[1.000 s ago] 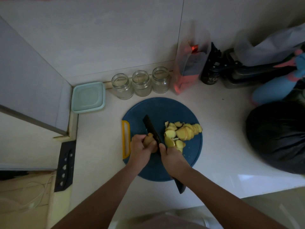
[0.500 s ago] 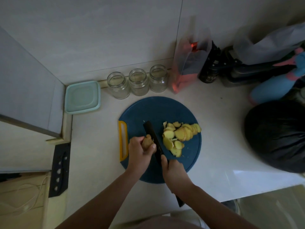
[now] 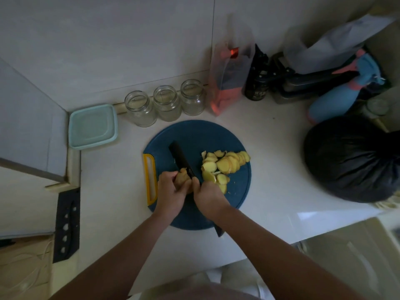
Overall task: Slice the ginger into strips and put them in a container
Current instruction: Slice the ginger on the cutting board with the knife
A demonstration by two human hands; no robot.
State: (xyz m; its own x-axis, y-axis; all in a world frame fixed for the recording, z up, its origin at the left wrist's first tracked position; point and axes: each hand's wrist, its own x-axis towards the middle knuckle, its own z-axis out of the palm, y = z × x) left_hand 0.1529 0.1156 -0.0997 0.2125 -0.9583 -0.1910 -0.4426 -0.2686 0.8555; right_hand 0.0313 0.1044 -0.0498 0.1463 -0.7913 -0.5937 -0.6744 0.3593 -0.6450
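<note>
A round blue cutting board (image 3: 194,135) with a yellow handle (image 3: 150,178) lies on the white counter. My left hand (image 3: 170,192) grips a brown piece of ginger (image 3: 183,179) on the board. My right hand (image 3: 207,197) holds a black knife (image 3: 180,158), its blade lying against the right side of the ginger and pointing away to the upper left. A pile of pale yellow ginger slices (image 3: 224,166) lies on the board just right of the blade. The knife's handle is mostly hidden under my right hand.
Three open glass jars (image 3: 165,102) stand in a row behind the board. A pale green lidded container (image 3: 93,126) sits at the back left. A red bag (image 3: 229,81), dark bottle (image 3: 257,83), blue spray bottle (image 3: 342,96) and black bag (image 3: 355,163) crowd the right. A black knife block (image 3: 66,224) lies left.
The knife has moved forward again after drawing back, its blade against the ginger. My right hand has come up close beside my left hand. The view has shifted slightly.
</note>
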